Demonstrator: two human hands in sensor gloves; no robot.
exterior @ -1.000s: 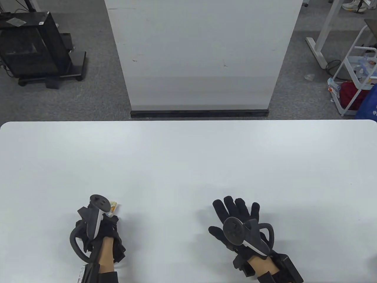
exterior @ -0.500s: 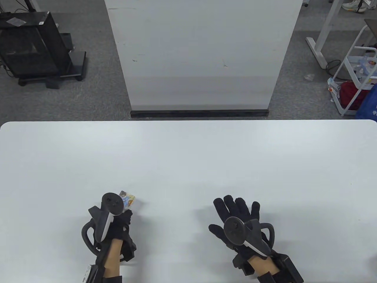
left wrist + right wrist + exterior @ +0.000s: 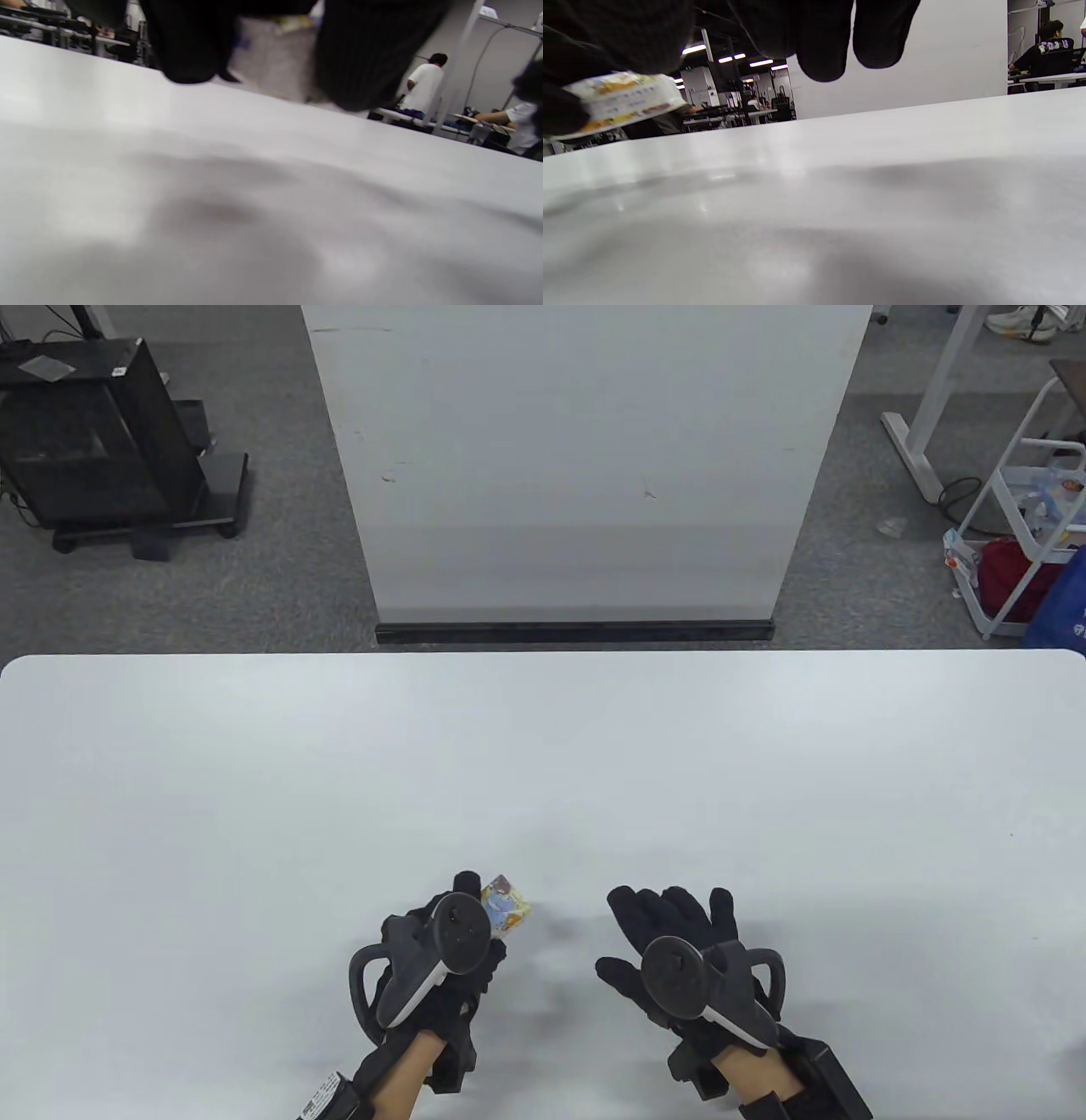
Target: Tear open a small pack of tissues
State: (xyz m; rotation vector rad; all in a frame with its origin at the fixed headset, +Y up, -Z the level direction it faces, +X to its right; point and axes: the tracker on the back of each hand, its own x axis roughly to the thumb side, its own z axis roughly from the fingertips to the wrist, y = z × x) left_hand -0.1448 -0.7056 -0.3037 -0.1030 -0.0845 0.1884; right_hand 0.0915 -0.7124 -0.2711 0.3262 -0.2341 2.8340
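My left hand [image 3: 462,937] holds a small tissue pack [image 3: 506,903] with a yellow and blue print, lifted a little above the white table [image 3: 543,763]. The pack sticks out past the tracker toward the right. My right hand [image 3: 670,929] is open and empty, fingers spread, a short gap to the right of the pack. In the right wrist view the pack [image 3: 621,101] shows at the upper left, gripped by dark gloved fingers [image 3: 560,112], with my right fingers [image 3: 823,46] hanging above the table. In the left wrist view only blurred dark fingers [image 3: 373,63] show.
A white panel [image 3: 577,458] stands behind the table's far edge. A black cart [image 3: 93,441] is on the floor at the back left, and a white rack [image 3: 1031,534] at the back right.
My left hand has carried the tissue pack to the right, from the table's left toward my right hand. My right hand has stayed in place, its fingers now angled slightly toward the pack.
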